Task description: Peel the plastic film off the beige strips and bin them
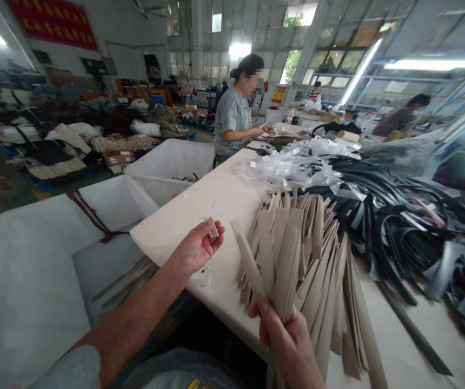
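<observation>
Bare left hand [196, 248] and right hand [287, 346], held well apart over a cream bench [216, 216].

Right hand clamps a fanned bundle of long beige strips [297, 259] near their lower ends; they look light and fairly stiff, and likely to splay or slip unless gripped low like this. Left fingertips [204, 229] pinch a small white tag [214, 232]. Past the bench's near edge sits a white plastic tub [33, 281]; a tangle of black strips [398, 227] crowds the right side, leaving more open room leftward.
</observation>
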Available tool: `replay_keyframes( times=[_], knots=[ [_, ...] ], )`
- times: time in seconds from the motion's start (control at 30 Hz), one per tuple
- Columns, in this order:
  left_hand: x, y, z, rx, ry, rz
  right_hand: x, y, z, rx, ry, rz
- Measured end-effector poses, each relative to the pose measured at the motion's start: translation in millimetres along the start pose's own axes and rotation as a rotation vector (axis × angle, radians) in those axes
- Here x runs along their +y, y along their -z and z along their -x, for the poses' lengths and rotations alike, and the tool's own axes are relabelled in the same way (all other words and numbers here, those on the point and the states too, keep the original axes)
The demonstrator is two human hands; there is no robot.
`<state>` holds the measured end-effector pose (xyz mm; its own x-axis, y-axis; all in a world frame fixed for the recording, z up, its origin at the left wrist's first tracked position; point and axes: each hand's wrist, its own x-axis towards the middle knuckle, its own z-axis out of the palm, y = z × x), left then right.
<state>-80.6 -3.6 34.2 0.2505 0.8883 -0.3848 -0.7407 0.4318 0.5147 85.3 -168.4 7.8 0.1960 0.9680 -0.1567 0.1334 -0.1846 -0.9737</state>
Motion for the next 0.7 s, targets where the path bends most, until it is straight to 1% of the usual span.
replay_keyframes(
  times=[0.13,0.27,0.37,0.57,0.7],
  knots=[
    [0,-16.0,-5,0.014,-0.003,0.033,12,-5,15,0.032,-0.013,0.008],
    [-4,-22.0,-4,0.023,-0.006,0.012,15,-9,17,0.055,-0.013,0.006],
    [-6,-22.8,-1,0.004,0.007,0.005,17,-11,12,0.055,-0.012,0.003],
    [-7,-19.2,-2,-0.017,-0.003,-0.017,22,-15,9,0.157,0.018,0.037],
    [-13,-13.0,-4,-0.051,-0.024,-0.016,26,-15,7,0.137,0.071,0.118]
  ],
)
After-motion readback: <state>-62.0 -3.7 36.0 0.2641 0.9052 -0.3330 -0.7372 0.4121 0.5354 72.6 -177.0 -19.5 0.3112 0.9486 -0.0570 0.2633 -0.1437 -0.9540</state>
